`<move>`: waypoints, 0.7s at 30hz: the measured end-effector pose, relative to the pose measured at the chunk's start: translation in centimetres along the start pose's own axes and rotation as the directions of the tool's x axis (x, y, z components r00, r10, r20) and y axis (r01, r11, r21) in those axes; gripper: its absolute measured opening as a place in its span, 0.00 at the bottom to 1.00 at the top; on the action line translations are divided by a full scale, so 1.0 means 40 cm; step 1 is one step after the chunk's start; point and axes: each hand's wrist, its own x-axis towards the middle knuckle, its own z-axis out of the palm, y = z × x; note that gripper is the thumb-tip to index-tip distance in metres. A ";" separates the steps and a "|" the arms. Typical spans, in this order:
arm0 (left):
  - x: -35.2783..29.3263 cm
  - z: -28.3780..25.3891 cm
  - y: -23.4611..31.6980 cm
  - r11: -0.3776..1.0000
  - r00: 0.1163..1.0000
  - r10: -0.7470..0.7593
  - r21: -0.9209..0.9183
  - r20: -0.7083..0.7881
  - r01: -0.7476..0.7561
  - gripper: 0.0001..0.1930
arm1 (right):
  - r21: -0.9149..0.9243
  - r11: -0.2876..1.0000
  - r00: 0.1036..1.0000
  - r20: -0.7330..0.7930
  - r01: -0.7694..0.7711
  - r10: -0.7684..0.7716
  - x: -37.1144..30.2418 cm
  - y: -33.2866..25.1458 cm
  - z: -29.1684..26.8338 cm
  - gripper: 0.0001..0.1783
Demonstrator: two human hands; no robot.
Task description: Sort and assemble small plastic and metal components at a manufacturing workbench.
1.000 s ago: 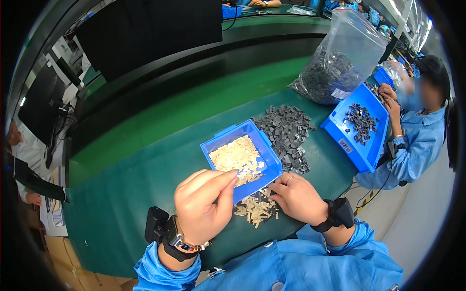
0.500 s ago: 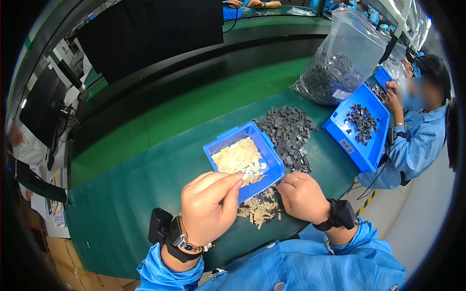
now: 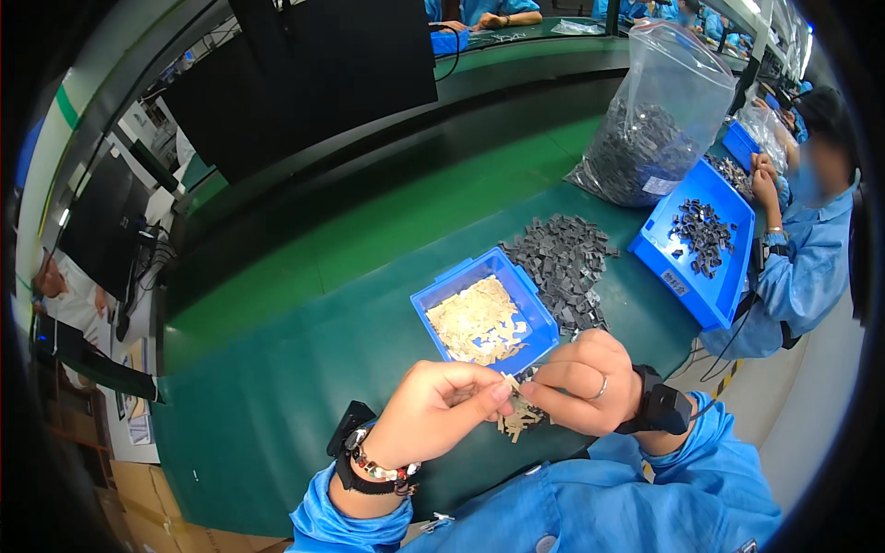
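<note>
Head view: the left hand [image 3: 444,405] is nearly closed at the fingertips, thumb and forefinger pinching a small beige strip [image 3: 510,380] just beyond the near edge of the small blue bin. The right hand [image 3: 590,382] faces it with fingers curled inward, its tips close beside the strip; whether they grip it, or a piece of their own, I cannot tell. Below the two hands, partly covered by them, a pile of loose beige strips [image 3: 522,426] lies on the green table [image 3: 304,387].

The small blue bin [image 3: 536,315] holds a heap of beige pieces [image 3: 472,315], thick toward its far left side and scattered toward the right. Touching or just beside its right side, a spread of dark flat pieces [image 3: 567,263] lies on the table. Farther right, a large blue bin [image 3: 690,300] holds a loose cluster of dark pieces [image 3: 705,238]. Just beyond its far left side stands a clear plastic bag [image 3: 636,152], its lower part filled with dark pieces.
</note>
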 end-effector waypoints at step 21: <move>0.037 0.007 -0.031 0.568 0.754 0.642 0.746 -0.138 -0.347 0.03 | 0.462 0.672 0.803 0.186 -0.580 0.565 0.035 -0.014 0.082 0.07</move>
